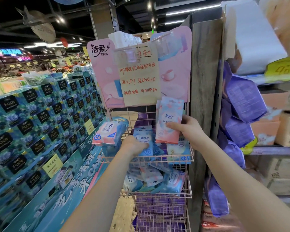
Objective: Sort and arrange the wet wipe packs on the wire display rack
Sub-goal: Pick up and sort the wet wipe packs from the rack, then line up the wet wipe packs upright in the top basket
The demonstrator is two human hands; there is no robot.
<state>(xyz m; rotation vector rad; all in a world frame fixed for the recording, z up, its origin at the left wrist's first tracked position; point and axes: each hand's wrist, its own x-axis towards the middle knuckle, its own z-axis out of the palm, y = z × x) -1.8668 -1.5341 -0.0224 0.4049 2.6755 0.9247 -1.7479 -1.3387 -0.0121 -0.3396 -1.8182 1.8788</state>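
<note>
Up high, right hand (189,129) pinched around a pink pack (167,121); left hand (134,145) curled onto a blue pack (143,139)

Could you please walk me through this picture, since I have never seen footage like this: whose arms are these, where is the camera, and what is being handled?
There is no machine here. The single picture comes from a wide-angle camera worn on a person's head, looking forward and down, so the two bare arms are the wearer's own. The scene is a shop aisle.

In front stands a pink wire display rack with stacked baskets, topped by a handwritten paper sign.

The right hand holds a pink and blue wipe pack upright, above the upper basket. The left hand rests on a blue pack standing in that basket. A pink pack lies tilted at the basket's left end. The basket below holds a loose jumble of packs.

On the left is a wall of blue tissue boxes; purple packs hang on the right.
</note>
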